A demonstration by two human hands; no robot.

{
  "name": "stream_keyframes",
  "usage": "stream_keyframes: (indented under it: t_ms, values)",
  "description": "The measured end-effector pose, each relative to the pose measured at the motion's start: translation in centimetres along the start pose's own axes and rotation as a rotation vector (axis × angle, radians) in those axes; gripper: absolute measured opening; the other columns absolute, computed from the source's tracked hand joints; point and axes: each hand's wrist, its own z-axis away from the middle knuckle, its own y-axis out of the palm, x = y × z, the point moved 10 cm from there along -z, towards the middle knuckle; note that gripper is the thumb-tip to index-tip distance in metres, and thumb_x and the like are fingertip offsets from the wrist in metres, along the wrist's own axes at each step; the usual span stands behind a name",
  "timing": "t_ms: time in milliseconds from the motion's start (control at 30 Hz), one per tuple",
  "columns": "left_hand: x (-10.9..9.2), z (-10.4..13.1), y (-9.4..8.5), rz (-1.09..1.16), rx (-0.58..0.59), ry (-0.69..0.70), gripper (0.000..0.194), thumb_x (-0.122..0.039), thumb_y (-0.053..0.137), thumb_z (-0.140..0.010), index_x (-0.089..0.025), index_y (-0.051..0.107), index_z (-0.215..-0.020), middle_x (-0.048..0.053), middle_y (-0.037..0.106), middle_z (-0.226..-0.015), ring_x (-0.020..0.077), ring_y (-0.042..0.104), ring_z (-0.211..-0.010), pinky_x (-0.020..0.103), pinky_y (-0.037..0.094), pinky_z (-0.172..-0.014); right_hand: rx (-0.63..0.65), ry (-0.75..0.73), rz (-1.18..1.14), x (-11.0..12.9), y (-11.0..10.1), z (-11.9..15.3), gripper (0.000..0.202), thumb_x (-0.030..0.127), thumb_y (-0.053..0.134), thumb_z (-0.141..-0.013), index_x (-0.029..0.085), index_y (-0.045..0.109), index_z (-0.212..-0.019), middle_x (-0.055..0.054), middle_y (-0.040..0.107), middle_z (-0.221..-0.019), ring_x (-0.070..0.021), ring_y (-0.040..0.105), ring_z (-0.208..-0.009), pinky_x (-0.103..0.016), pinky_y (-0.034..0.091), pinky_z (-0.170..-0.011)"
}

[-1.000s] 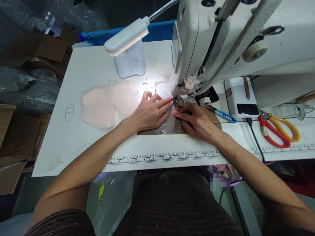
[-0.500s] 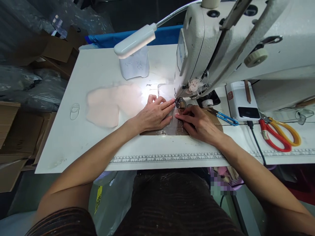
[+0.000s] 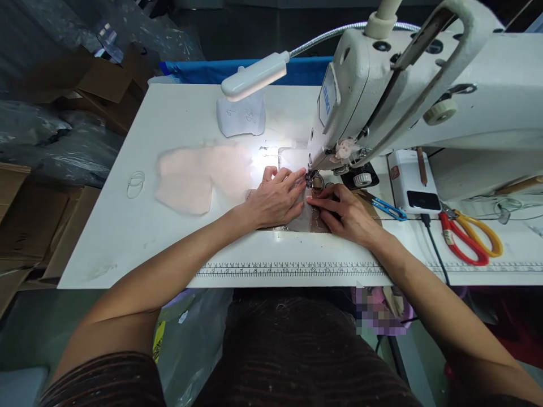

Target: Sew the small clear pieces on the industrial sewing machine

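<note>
Sheer fabric (image 3: 302, 222): translucent piece, lying flat between the hands and running up to the presser foot (image 3: 313, 180) at one o'clock; directions below are read from this piece, twelve being the table's far side.
Brown sheet (image 3: 319, 224): under the fabric, loose thread ends on its surface.
Left hand (image 3: 278, 199): at eleven o'clock, palm down, fingers extended and slightly spread, resting on the fabric; foremost fingertips just beside the presser foot.
Right hand (image 3: 341, 210): at three o'clock, fingers bent, index fingertip on the fabric, thumb close under it; whether fabric is pinched between them cannot be told.
Sewing machine (image 3: 345, 85): head at one o'clock, face plate reading JUKI, arm extending toward two.
Lamp (image 3: 254, 76): eleven o'clock, on a flexible metal neck, lit, bright patch on the tabletop.
Marked paper (image 3: 241, 117): eleven o'clock, under the lamp, handwritten characters.
Pale pink pieces (image 3: 184, 195): between nine and ten o'clock, flat, overlapping.
Wire rings (image 3: 136, 185): nine o'clock, beyond the pink pieces, two loops overlapping.
Blue snips (image 3: 388, 208): three o'clock, near the right hand.
White device (image 3: 411, 181): between two and three o'clock, dark display, black cable attached.
Scissors (image 3: 470, 237): three o'clock, red and yellow handles.
Ruler strip (image 3: 292, 270): six o'clock, along the table's near edge.
White table (image 3: 127, 243): beneath all the above.
</note>
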Motion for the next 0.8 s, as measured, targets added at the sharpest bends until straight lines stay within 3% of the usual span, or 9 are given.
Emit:
stream_keyframes:
  t_ms: [200,467,800]
  values:
    - [-1.0,0.3,-0.6,0.089,-0.117,0.15,0.026,-0.023,0.045,-0.098,-0.016,0.07,-0.104,0.009,0.073,-0.113,0.0214,0.059,-0.086,0.044,0.042,-0.086,0.007,-0.012,0.027,0.2,0.0,0.0,0.035,0.015,0.053,-0.092,0.025,0.072,-0.12,-0.011,0.056,-0.106,-0.0272,0.058,-0.1,-0.049,0.055,-0.089]
    - [-0.6,0.4,-0.5,0.097,-0.037,0.167,0.03,-0.03,0.049,-0.096,-0.02,0.07,-0.114,0.011,0.069,-0.124,0.0257,0.059,-0.088,0.046,0.041,-0.078,0.01,0.018,0.026,0.3,0.2,0.3,0.042,0.015,0.053,-0.093,0.029,0.066,-0.13,-0.012,0.056,-0.109,-0.0289,0.057,-0.103,-0.052,0.054,-0.091]
    - [0.2,-0.2,-0.1,0.055,0.028,0.044,0.032,-0.033,0.043,-0.101,-0.018,0.066,-0.118,0.012,0.064,-0.132,0.0272,0.057,-0.096,0.044,0.04,-0.077,-0.021,0.068,0.06,-0.2,0.6,0.3,0.04,0.015,0.049,-0.095,0.023,0.062,-0.132,-0.013,0.054,-0.108,-0.0277,0.057,-0.099,-0.049,0.056,-0.09]
